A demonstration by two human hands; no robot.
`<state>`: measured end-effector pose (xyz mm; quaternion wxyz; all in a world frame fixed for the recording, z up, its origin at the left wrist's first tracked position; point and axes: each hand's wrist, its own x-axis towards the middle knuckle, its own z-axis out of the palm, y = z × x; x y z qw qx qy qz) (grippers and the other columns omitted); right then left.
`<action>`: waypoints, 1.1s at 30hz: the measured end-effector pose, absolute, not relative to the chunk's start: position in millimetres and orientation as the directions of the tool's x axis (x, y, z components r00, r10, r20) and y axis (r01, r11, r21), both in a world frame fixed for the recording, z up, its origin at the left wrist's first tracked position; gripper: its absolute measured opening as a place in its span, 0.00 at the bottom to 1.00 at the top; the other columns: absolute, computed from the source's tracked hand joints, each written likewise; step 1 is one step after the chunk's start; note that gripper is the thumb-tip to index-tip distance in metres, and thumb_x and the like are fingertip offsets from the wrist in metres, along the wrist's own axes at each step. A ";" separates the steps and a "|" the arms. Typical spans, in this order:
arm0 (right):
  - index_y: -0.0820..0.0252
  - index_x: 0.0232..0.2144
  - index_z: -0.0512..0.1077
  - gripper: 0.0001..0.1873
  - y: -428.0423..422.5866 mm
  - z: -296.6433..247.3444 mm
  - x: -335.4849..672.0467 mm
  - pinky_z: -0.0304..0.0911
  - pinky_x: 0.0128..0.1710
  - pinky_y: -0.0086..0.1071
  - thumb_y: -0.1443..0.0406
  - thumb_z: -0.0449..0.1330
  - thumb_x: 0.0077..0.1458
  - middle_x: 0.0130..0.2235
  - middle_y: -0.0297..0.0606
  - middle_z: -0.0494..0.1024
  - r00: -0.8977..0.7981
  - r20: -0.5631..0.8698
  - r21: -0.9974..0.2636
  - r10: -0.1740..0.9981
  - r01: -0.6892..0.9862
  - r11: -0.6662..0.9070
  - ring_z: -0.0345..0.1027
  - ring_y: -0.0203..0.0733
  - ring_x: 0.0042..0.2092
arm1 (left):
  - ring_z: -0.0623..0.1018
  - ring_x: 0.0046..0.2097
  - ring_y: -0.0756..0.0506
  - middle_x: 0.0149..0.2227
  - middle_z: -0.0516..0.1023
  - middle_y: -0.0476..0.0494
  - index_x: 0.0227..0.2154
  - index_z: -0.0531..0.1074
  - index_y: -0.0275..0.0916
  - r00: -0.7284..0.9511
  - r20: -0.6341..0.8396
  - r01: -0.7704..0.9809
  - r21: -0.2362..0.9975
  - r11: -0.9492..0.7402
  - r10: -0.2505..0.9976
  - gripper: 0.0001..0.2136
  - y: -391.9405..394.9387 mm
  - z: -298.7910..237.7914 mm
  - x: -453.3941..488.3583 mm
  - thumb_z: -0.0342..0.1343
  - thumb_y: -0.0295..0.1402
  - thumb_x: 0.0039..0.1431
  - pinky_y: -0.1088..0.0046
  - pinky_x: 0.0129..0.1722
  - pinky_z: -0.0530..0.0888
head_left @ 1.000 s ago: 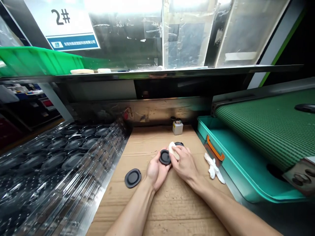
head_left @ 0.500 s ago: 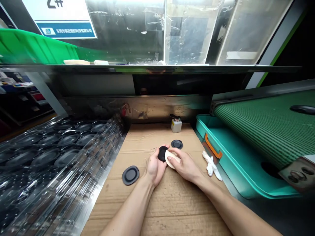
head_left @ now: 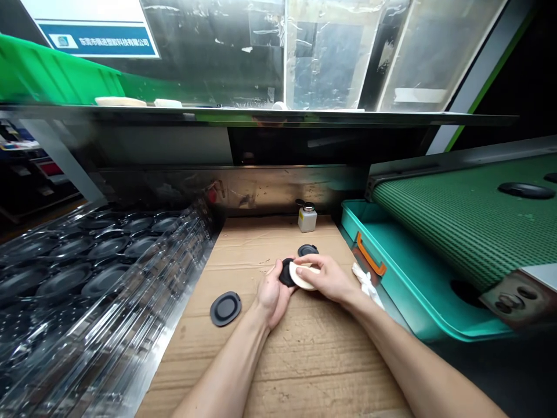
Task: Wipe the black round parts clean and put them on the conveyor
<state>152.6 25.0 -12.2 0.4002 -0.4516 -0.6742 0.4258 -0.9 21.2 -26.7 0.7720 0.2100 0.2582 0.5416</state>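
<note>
My left hand [head_left: 270, 292] is closed round a black round disc [head_left: 286, 271], held tilted above the cardboard sheet [head_left: 278, 354]. My right hand [head_left: 327, 278] grips a cream-coloured pad [head_left: 301, 277] that presses against the disc's face. A second black disc [head_left: 225, 308] lies flat on the cardboard to the left of my hands. A third black disc [head_left: 307, 251] lies just beyond them.
A small white bottle [head_left: 307, 219] stands at the cardboard's far edge. Clear plastic trays [head_left: 91, 273] holding several black discs fill the left. A teal tray [head_left: 391, 278] and a green conveyor belt [head_left: 470, 220] carrying a black disc [head_left: 525, 190] lie right. A white cloth [head_left: 368, 280] rests by my right wrist.
The pad has slid from the disc's far side across its face toward me. The disc has tipped more on edge in my left hand. The view has shifted slightly.
</note>
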 end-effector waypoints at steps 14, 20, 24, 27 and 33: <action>0.49 0.53 0.67 0.19 18.1 -19.4 122.7 0.65 0.40 0.33 0.58 0.49 0.62 0.44 0.39 0.78 -0.076 0.417 -0.481 0.906 0.827 0.291 0.73 0.44 0.41 | 0.75 0.51 0.41 0.48 0.76 0.32 0.41 0.73 0.30 0.237 -0.199 -0.760 0.572 0.309 0.951 0.14 25.9 -31.5 0.4 0.45 0.34 0.64 0.61 0.54 0.71; 0.50 0.55 0.65 0.20 14.6 -21.7 120.5 0.63 0.37 0.32 0.57 0.46 0.63 0.43 0.40 0.78 -0.092 0.410 -0.414 0.908 0.868 0.274 0.73 0.44 0.39 | 0.75 0.52 0.41 0.47 0.77 0.32 0.41 0.73 0.31 0.259 -0.211 -0.745 0.577 0.334 0.942 0.14 26.4 -29.6 1.5 0.46 0.34 0.64 0.62 0.54 0.72; 0.48 0.55 0.63 0.20 15.0 -21.3 116.0 0.61 0.34 0.32 0.56 0.46 0.63 0.42 0.39 0.78 -0.101 0.402 -0.384 0.910 0.884 0.268 0.73 0.44 0.37 | 0.75 0.51 0.41 0.47 0.77 0.32 0.41 0.73 0.31 0.283 -0.222 -0.732 0.578 0.359 0.933 0.14 26.6 -27.7 0.7 0.46 0.34 0.64 0.61 0.53 0.72; 0.49 0.54 0.65 0.19 21.8 -20.9 125.0 0.61 0.35 0.33 0.56 0.47 0.63 0.41 0.40 0.79 -0.004 0.391 -0.411 0.920 0.894 0.178 0.73 0.45 0.36 | 0.75 0.50 0.40 0.48 0.76 0.32 0.41 0.73 0.31 0.294 -0.223 -0.731 0.575 0.369 0.930 0.14 26.5 -27.0 -1.2 0.45 0.34 0.64 0.60 0.50 0.74; 0.52 0.51 0.67 0.20 28.0 -27.5 155.5 0.63 0.39 0.32 0.54 0.50 0.61 0.42 0.38 0.79 0.147 0.404 -0.678 0.903 0.711 0.188 0.73 0.45 0.42 | 0.76 0.49 0.37 0.50 0.73 0.26 0.42 0.71 0.29 0.350 -0.245 -0.763 0.485 0.427 0.904 0.15 24.9 -18.7 -9.1 0.46 0.36 0.63 0.65 0.40 0.76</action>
